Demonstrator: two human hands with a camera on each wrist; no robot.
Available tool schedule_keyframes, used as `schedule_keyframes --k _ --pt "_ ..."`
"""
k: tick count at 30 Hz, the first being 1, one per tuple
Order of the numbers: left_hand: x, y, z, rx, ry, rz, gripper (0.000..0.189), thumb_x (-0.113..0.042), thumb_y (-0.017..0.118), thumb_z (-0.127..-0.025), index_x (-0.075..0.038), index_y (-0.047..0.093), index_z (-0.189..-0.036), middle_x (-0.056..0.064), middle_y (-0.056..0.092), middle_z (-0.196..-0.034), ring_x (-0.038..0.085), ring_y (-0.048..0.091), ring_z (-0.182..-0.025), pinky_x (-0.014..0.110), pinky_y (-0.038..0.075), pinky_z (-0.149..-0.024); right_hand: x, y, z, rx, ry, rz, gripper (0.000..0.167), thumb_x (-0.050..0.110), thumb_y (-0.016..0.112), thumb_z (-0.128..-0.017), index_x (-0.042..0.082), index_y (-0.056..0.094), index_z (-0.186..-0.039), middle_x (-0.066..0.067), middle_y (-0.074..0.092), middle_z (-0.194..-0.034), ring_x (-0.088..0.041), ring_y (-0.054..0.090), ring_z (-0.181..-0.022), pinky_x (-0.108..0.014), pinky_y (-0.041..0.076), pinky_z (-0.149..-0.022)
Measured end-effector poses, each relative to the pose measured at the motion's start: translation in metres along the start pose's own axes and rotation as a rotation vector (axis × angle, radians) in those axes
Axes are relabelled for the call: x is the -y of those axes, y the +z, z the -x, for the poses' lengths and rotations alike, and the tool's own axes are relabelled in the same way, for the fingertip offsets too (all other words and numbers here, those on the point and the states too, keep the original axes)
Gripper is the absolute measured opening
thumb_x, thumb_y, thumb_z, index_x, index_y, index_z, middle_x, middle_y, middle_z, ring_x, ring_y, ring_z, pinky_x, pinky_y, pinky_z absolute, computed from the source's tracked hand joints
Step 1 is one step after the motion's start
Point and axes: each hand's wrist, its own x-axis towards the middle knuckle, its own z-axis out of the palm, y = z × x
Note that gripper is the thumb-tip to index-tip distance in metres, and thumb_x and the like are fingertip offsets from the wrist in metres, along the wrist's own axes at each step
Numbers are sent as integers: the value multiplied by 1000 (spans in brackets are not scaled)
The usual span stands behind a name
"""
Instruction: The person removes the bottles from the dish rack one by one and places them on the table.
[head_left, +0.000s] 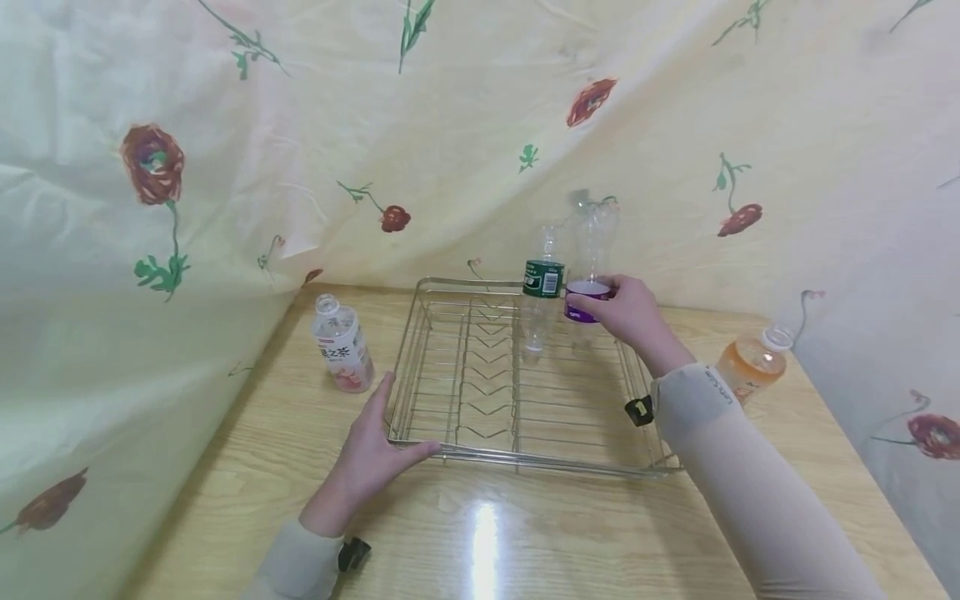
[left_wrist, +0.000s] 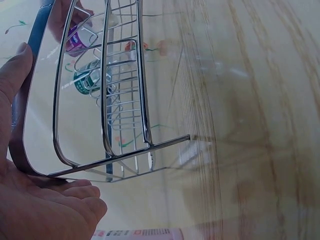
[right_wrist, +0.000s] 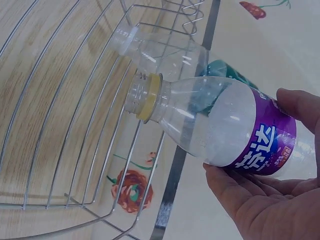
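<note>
My right hand (head_left: pixel 630 312) grips a clear plastic bottle with a purple label (right_wrist: pixel 272 137) around that label. The bottle is upside down, its uncapped neck with a yellow ring pointing at the rack's wires. Right beside it, another clear bottle with a green label (head_left: pixel 543 278) stands mouth down in the wire dish rack (head_left: pixel 517 457). My left hand (head_left: pixel 367 454) lies spread at the rack's near left corner, thumb along the front rim and fingers along the left side. In the left wrist view its thumb (left_wrist: pixel 17 70) shows beside the rim.
A bottle with a white and pink label (head_left: pixel 343 350) stands on the wooden table (head_left: pixel 420 542), left of the rack. On the right, an orange-tinted bottle (head_left: pixel 752 364) is partly hidden by my right sleeve. Flower-patterned cloth (head_left: pixel 450 125) hangs behind and along both sides.
</note>
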Motion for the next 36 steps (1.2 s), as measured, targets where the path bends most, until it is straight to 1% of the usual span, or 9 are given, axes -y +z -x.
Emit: schedule_keyframes --k 8,15,18,25,29,32,36 --pt "-1 0 -1 -1 -3 -8 134 -69 85 -66 -16 11 -165 14 16 -166 39 21 -148 59 24 -115 6 -2 9 -17 -36 19 84 49 77 -89 -7 46 -145 -26 57 -131 -38 60 -113 -47 55 -92" --pt "1 0 0 -2 12 1 133 -67 85 -66 -15 12 -164 14 17 -166 38 20 -149 58 24 -116 13 -3 20 -26 -56 34 81 47 78 -89 -5 48 -144 -25 57 -131 -37 59 -112 -47 56 -90" --pt "1 -1 0 -3 12 4 133 -67 86 -66 -15 12 -164 14 17 -166 38 21 -149 58 24 -116 15 -3 24 -22 -63 33 83 47 78 -89 -5 47 -145 -25 57 -131 -37 59 -113 -47 56 -90" --pt "-1 -1 1 -7 5 3 134 -67 86 -65 -15 12 -164 14 17 -166 39 22 -148 59 25 -115 16 -3 29 -28 -81 34 80 45 78 -89 -4 48 -145 -23 59 -128 -36 60 -111 -46 56 -88" --pt "-1 -1 0 -5 4 0 134 -67 85 -66 -15 12 -164 15 17 -166 40 22 -148 59 25 -115 16 -4 34 -30 -92 32 82 45 78 -90 -3 45 -147 -22 58 -128 -35 61 -111 -45 57 -87" --pt "-1 -2 1 -4 0 -1 134 -67 86 -66 -15 12 -164 15 17 -166 39 21 -148 59 24 -115 16 -4 38 -32 -108 42 83 46 78 -89 -3 45 -148 -23 58 -129 -35 61 -110 -45 57 -87" --pt "-2 -2 1 0 -9 -3 134 -67 86 -65 -17 12 -165 15 17 -166 40 20 -148 60 24 -115 16 -5 44 -41 -133 66 80 49 78 -89 0 48 -146 -21 59 -128 -35 61 -108 -46 58 -84"
